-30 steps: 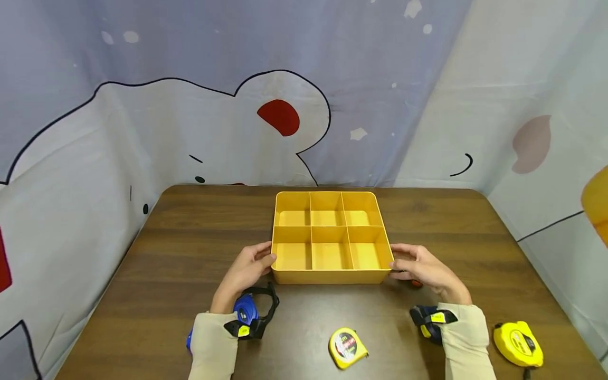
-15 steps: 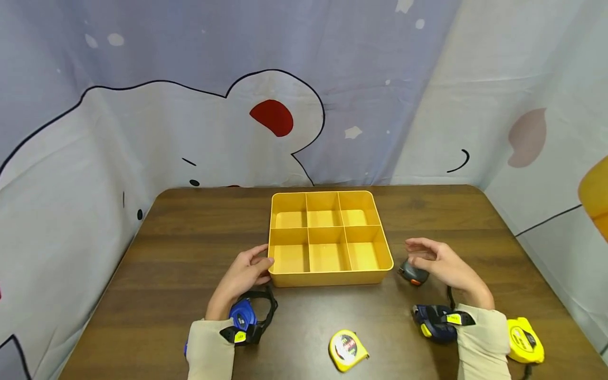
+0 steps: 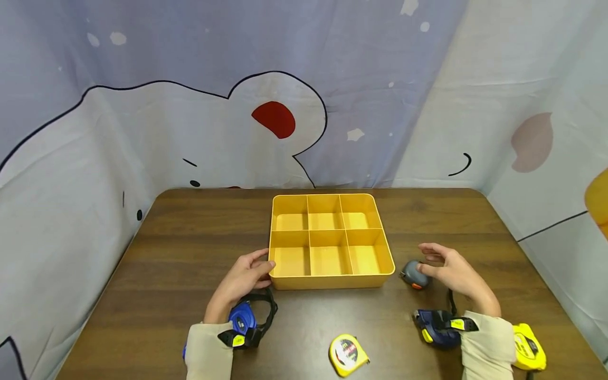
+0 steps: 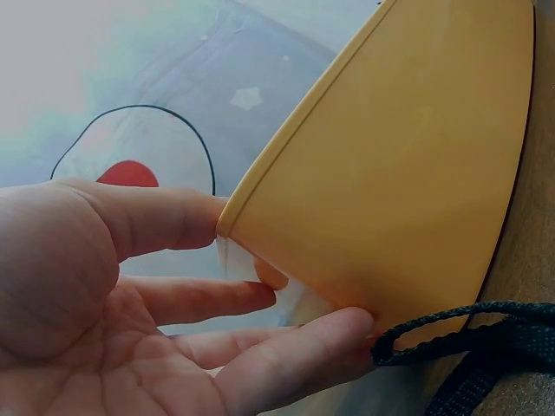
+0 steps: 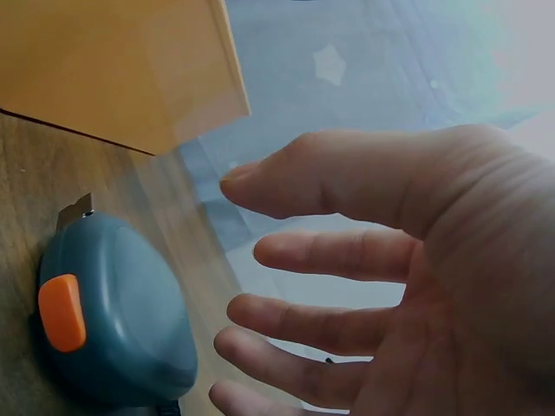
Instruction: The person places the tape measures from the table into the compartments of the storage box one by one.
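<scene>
A yellow box (image 3: 332, 282) with several compartments stands on the table. My left hand (image 3: 244, 277) touches its near left corner, the thumb at the rim and the other fingers extended along the side; the left wrist view shows the thumb tip against the corner of the yellow box (image 4: 390, 173). To the right of the box, my right hand (image 3: 453, 272) hovers with its fingers spread and holds nothing. Close to its thumb lies a grey tape measure (image 3: 415, 274) with an orange button, which the right wrist view shows apart from the hand (image 5: 373, 260).
A blue tape measure (image 3: 242, 317) lies beside the left wrist, partly hidden. One yellow tape measure (image 3: 348, 354) is at the front middle, another yellow tape measure (image 3: 528, 348) at the right. A dark blue tape measure (image 3: 437, 330) lies by the right wrist. A printed curtain (image 3: 361, 105) hangs behind the table.
My right hand has left the box's right side and moved rightward, uncovering the grey tape measure. The left hand stays at the box's left corner; the box has barely shifted.
</scene>
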The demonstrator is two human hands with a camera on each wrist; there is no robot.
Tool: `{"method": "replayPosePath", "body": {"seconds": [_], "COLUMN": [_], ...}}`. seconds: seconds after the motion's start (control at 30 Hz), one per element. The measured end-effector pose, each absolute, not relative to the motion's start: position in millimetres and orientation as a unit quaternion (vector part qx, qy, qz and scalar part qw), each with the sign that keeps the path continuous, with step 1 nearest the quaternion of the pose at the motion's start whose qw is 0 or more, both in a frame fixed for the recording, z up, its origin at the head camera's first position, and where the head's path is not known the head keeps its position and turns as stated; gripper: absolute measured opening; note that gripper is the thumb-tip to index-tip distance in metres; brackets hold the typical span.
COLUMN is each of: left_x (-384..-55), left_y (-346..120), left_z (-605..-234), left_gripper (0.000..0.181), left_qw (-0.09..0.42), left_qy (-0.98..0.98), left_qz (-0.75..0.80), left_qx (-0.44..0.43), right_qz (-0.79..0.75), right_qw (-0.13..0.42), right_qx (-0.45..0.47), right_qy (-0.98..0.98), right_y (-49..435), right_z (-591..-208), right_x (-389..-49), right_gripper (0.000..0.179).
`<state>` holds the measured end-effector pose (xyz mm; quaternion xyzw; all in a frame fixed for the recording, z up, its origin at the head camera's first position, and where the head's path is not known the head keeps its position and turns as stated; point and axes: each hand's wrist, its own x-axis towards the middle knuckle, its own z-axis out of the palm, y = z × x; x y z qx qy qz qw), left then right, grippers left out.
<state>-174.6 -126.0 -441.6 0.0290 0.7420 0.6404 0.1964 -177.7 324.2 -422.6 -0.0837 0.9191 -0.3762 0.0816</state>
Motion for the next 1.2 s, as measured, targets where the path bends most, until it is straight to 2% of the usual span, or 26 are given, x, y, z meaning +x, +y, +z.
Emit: {"method": "replayPosePath", "body": {"seconds": [0.23, 0.77, 1.2], "left_x": [-177, -177, -174], "left_y": [-128, -130, -131], "left_z": [-440, -441, -444], "left_gripper": [0.062, 0.064, 0.064], "left_qw": [0.197, 0.197, 0.213], "left_qy": [0.738, 0.735, 0.726], "left_qz": [0.644, 0.648, 0.651], "left_qx": [0.035, 0.034, 0.061], "right_qz": [-0.346, -0.273, -0.259], "right_qw": [0.096, 0.160, 0.175], "right_qx": [-0.080, -0.047, -0.034], "right_qy": [0.930, 0.947, 0.950], "right_y": [321, 308, 304], "right_z": [-424, -435, -443], "right_x": [-179, -185, -181], "right_gripper": [0.064, 0.093, 0.100]}}
